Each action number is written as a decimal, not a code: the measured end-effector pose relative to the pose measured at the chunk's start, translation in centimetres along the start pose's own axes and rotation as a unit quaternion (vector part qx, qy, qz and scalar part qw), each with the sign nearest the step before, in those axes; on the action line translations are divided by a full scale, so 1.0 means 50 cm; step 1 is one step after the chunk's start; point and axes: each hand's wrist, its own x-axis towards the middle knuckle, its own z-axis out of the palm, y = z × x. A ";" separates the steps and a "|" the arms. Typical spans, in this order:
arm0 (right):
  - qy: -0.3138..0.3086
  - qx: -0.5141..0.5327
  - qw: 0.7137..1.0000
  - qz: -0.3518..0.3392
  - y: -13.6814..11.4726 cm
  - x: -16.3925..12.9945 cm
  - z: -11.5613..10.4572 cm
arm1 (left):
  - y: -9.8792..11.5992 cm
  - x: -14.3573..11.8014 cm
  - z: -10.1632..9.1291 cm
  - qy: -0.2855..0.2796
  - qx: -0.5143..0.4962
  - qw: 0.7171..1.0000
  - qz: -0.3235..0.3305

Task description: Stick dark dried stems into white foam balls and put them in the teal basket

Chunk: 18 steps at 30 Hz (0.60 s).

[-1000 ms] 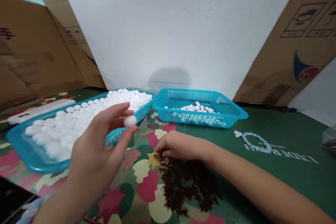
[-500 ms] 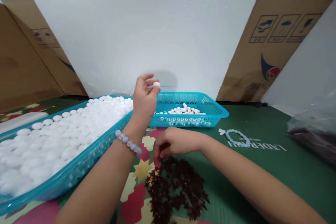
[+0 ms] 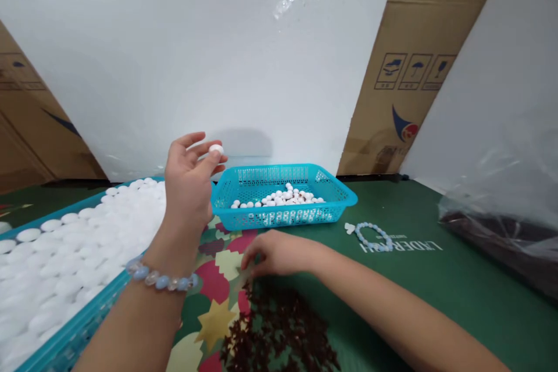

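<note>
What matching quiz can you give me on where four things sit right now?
Things:
1. white ball
2. small basket
3. loose bracelet
4. brown bits

Places:
A. lying on the green mat, right of the small basket
B. pinched in the left hand
C. heaped just below the right hand
D. at the foot of the white board, holding a few balls

Pairs: 1-B, 2-D, 3-A, 4-C
</note>
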 end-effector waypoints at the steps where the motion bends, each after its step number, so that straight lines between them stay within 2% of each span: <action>1: -0.010 -0.013 1.000 -0.005 -0.003 0.000 0.002 | 0.001 0.001 -0.002 -0.002 0.003 1.000 0.004; 6: -0.079 -0.057 0.994 -0.048 -0.026 -0.015 0.003 | -0.004 0.005 -0.011 -0.008 0.029 0.999 0.024; 11: -0.147 -0.043 0.985 -0.086 -0.031 -0.027 -0.009 | -0.011 0.004 -0.008 -0.025 0.071 0.996 0.057; 15: -0.147 -0.011 0.985 -0.085 -0.023 -0.033 -0.023 | -0.014 -0.004 0.001 -0.072 0.112 0.987 0.089; 18: -0.117 0.039 0.989 -0.076 -0.013 -0.040 -0.033 | -0.012 -0.009 0.005 -0.096 0.124 0.983 0.097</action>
